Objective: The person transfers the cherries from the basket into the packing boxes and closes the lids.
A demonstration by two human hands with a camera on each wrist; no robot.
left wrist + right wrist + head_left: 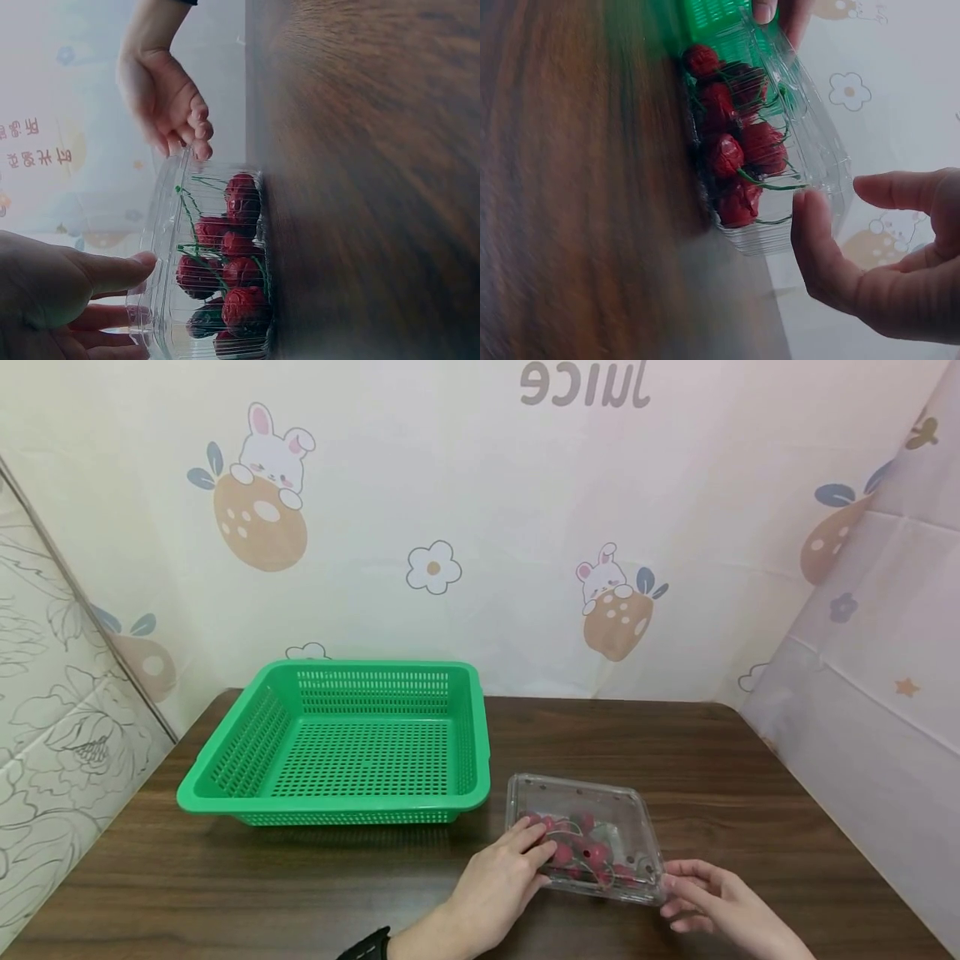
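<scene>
A clear plastic clamshell box (637, 827) lies on the table, its lid down over several red cherries (244, 307) with green stems. My left hand (498, 881) rests on the box's left front part, straight fingers laid over the lid and the thumb (124, 271) at its front edge. At the right front corner my right hand (712, 902) pinches the rim between thumb and forefinger (817, 240). The lid corner shows between those two fingertips in the right wrist view.
A green plastic basket (480, 735) with slotted walls stands at the back left of the dark wooden table (600, 735). A printed curtain (495, 485) hangs behind the table and along its right side.
</scene>
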